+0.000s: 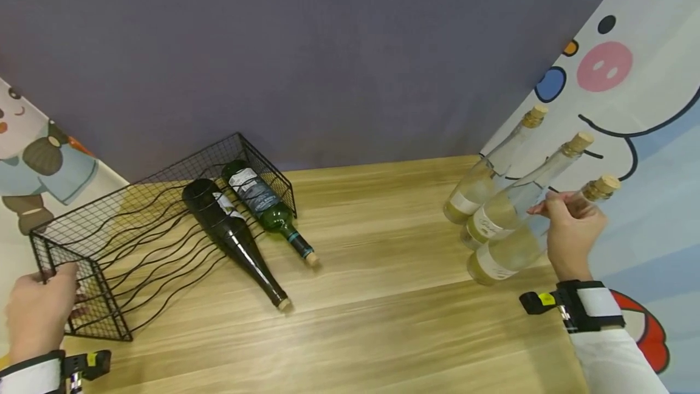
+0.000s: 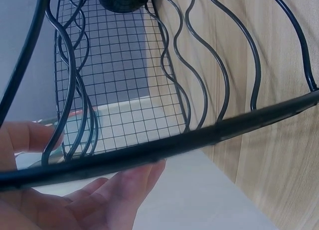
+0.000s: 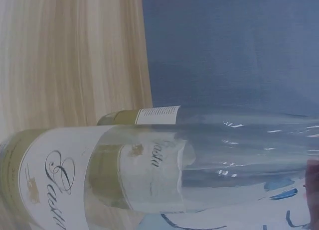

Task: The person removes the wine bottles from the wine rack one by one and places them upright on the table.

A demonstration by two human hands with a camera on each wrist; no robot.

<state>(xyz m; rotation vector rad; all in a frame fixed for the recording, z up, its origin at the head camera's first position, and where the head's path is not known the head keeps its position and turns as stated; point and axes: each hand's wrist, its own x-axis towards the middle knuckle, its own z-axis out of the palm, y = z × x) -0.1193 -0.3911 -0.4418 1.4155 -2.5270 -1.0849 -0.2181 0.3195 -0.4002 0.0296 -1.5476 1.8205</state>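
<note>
My left hand (image 1: 42, 312) grips the near left end of a black wire wine rack (image 1: 64, 247); in the left wrist view the fingers curl about its end bar (image 2: 214, 133). Two corked bottles lie in the rack's right part: a dark wine bottle (image 1: 219, 217) and a green wine bottle (image 1: 279, 214), necks toward me. At the table's right, three clear corked bottles with pale yellow contents stand in a row. My right hand (image 1: 576, 233) holds the nearest clear bottle (image 1: 500, 260) by its neck. Its label (image 3: 55, 180) fills the lower left of the right wrist view.
The middle clear bottle (image 1: 487, 221) and the far clear bottle (image 1: 467, 196) stand close beside the held one. A wooden table (image 1: 383, 303) lies beneath everything. A grey partition (image 1: 350, 65) rises behind, with cartoon-printed sheets (image 1: 656, 90) at both sides.
</note>
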